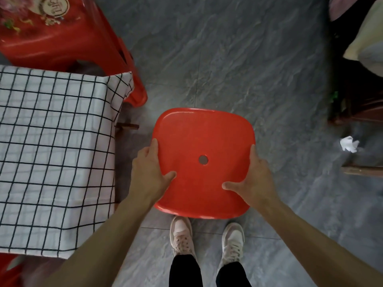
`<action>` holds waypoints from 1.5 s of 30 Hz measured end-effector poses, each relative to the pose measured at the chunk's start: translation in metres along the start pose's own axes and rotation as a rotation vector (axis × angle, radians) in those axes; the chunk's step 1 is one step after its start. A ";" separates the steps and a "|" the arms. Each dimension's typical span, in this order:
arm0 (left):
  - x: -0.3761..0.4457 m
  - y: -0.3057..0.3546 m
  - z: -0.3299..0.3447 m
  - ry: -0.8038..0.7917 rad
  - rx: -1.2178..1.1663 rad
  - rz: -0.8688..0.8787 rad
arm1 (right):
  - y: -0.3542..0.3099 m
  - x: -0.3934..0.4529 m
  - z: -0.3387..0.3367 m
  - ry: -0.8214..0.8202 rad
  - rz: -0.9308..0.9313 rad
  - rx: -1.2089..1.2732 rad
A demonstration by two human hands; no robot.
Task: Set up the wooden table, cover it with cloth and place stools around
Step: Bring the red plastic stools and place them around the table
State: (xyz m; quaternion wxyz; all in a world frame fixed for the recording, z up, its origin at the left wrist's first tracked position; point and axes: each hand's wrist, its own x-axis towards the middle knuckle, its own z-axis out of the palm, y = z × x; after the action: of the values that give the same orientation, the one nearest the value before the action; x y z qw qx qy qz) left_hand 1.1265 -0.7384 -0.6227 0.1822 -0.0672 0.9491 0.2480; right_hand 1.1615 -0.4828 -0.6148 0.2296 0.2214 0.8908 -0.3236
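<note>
Grey stone-look floor tiles [238,59] run under everything. At left, a checked cloth [51,152] covers the counter, with a red stool [62,38] beyond it. Just right, the left hand [151,172] and right hand [255,179] grip opposite edges of a red stool seat [203,141], thumbs on top, arms extended downward above pink sneakers [182,235].

We are seeing the red stool's [204,141] legs hiding beneath its seat, the checked cloth [53,146] covering the table, and the decorated stool [51,32] blurring at the frame's edge.
</note>
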 end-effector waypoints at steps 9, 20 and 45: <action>-0.005 0.050 0.033 -0.022 -0.019 0.025 | 0.050 0.014 -0.037 0.031 0.020 0.005; -0.013 0.097 0.054 -0.050 -0.025 0.016 | 0.083 0.020 -0.069 0.056 0.025 -0.016; -0.084 0.111 -0.168 0.121 0.113 0.029 | -0.063 -0.080 -0.166 0.099 -0.252 -0.116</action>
State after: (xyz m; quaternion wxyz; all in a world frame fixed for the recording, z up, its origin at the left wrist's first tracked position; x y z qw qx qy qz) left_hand 1.1276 -0.7222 -0.4052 0.1245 -0.0579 0.9717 0.1920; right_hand 1.1470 -0.4335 -0.4271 0.1553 0.1101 0.9389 -0.2866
